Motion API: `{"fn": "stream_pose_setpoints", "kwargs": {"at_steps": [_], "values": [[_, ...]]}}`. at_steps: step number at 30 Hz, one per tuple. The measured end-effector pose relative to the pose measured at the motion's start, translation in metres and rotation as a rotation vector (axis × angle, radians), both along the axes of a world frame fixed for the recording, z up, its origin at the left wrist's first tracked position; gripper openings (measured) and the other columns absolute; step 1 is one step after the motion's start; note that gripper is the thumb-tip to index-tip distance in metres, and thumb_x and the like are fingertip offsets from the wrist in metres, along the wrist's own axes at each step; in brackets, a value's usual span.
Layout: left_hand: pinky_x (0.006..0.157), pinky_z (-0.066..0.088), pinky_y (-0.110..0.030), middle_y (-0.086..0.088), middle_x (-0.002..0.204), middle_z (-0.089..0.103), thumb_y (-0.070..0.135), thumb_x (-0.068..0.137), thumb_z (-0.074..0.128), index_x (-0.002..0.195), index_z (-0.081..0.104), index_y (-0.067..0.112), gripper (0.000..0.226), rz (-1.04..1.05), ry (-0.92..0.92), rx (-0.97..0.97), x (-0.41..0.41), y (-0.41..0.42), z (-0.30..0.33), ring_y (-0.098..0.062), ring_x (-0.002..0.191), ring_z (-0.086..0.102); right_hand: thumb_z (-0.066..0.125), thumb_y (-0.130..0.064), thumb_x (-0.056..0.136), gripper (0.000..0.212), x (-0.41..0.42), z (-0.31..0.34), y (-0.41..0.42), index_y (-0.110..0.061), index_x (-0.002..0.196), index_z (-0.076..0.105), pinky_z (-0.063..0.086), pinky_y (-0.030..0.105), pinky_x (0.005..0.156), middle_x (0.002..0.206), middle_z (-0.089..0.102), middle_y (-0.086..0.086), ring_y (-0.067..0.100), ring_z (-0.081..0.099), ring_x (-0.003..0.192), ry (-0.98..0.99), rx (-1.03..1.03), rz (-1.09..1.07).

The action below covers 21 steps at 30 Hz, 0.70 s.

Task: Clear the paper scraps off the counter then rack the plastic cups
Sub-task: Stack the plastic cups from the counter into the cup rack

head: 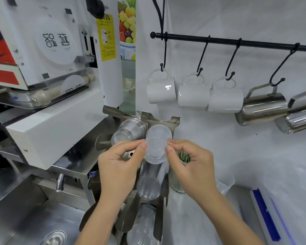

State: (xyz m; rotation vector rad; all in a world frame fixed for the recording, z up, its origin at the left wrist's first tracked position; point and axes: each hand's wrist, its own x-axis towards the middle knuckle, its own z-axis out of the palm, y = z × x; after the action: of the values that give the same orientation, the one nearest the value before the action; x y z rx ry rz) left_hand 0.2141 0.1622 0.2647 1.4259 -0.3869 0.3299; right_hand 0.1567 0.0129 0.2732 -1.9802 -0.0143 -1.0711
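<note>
A frosted plastic cup [157, 144] lies base toward me in the upper right slot of a steel cup rack [173, 121]. My left hand [119, 167] pinches its left side and my right hand [191, 165] pinches its right side, thumbs and forefingers on the cup's base. A clear cup stack [129, 131] fills the upper left slot. Another clear stack [151, 181] lies in the slot below, and a third [143, 227] sits lower still. No paper scraps are visible.
A white sealing machine [51, 71] stands at the left over a steel sink [34, 218]. White mugs [193, 96] and steel pitchers [261, 108] hang from a black rail [237, 42]. A glass jar with green sprigs [182, 161] is behind my right hand. A blue-edged box [270, 218] lies at the right.
</note>
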Motion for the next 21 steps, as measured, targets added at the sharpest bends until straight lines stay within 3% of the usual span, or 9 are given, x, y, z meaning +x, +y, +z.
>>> {"fn": "stream_pose_setpoints", "kwargs": {"at_steps": [5, 8, 13, 15, 18, 21], "values": [[0.066, 0.053, -0.009, 0.012, 0.08, 0.08, 0.006, 0.084, 0.078, 0.084, 0.081, 0.028, 0.022, 0.068, -0.064, 0.043, 0.001, -0.003, 0.001, -0.002, 0.07, 0.072, 0.062, -0.028, 0.084, 0.021, 0.004, -0.001, -0.002, -0.013, 0.077, 0.076, 0.055, 0.018, 0.081, 0.086, 0.071, -0.017, -0.005, 0.069, 0.098, -0.04, -0.076, -0.025], [0.065, 0.052, -0.007, 0.013, 0.083, 0.08, 0.004, 0.084, 0.077, 0.085, 0.08, 0.028, 0.024, 0.085, -0.066, 0.04, 0.001, -0.004, -0.001, 0.001, 0.072, 0.072, 0.062, -0.025, 0.084, 0.021, 0.006, -0.003, -0.003, -0.011, 0.075, 0.074, 0.057, 0.019, 0.078, 0.081, 0.078, -0.002, -0.011, 0.067, 0.095, -0.05, -0.107, -0.02], [0.07, 0.055, -0.011, 0.01, 0.088, 0.081, 0.005, 0.086, 0.077, 0.086, 0.08, 0.027, 0.022, 0.065, -0.035, 0.04, 0.0, 0.003, -0.005, -0.001, 0.075, 0.073, 0.067, -0.016, 0.084, 0.016, 0.003, -0.004, 0.001, -0.006, 0.074, 0.075, 0.048, 0.007, 0.085, 0.075, 0.078, 0.009, -0.024, 0.059, 0.093, -0.014, -0.11, -0.004], [0.071, 0.055, -0.012, 0.007, 0.087, 0.081, 0.004, 0.086, 0.078, 0.085, 0.081, 0.024, 0.02, 0.05, -0.007, 0.012, -0.001, 0.004, -0.006, -0.001, 0.074, 0.073, 0.069, -0.01, 0.081, 0.009, 0.001, -0.006, 0.001, -0.006, 0.079, 0.077, 0.047, 0.006, 0.087, 0.08, 0.079, 0.004, -0.022, 0.06, 0.095, 0.003, -0.092, -0.003], [0.07, 0.056, -0.014, 0.009, 0.076, 0.08, 0.007, 0.084, 0.081, 0.082, 0.081, 0.025, 0.018, 0.054, 0.018, -0.019, -0.004, 0.006, -0.007, -0.001, 0.07, 0.073, 0.07, -0.011, 0.08, 0.017, -0.006, -0.005, 0.004, -0.008, 0.094, 0.078, 0.047, 0.008, 0.091, 0.096, 0.072, -0.014, -0.015, 0.063, 0.101, 0.031, -0.034, 0.019], [0.068, 0.056, -0.016, 0.008, 0.069, 0.078, 0.006, 0.084, 0.082, 0.078, 0.079, 0.029, 0.023, 0.061, 0.037, -0.067, -0.006, 0.01, -0.009, -0.004, 0.065, 0.072, 0.068, -0.012, 0.083, 0.018, -0.017, -0.003, 0.003, -0.009, 0.099, 0.078, 0.047, 0.013, 0.096, 0.106, 0.074, -0.005, 0.0, 0.067, 0.106, 0.086, -0.024, 0.009]]}}
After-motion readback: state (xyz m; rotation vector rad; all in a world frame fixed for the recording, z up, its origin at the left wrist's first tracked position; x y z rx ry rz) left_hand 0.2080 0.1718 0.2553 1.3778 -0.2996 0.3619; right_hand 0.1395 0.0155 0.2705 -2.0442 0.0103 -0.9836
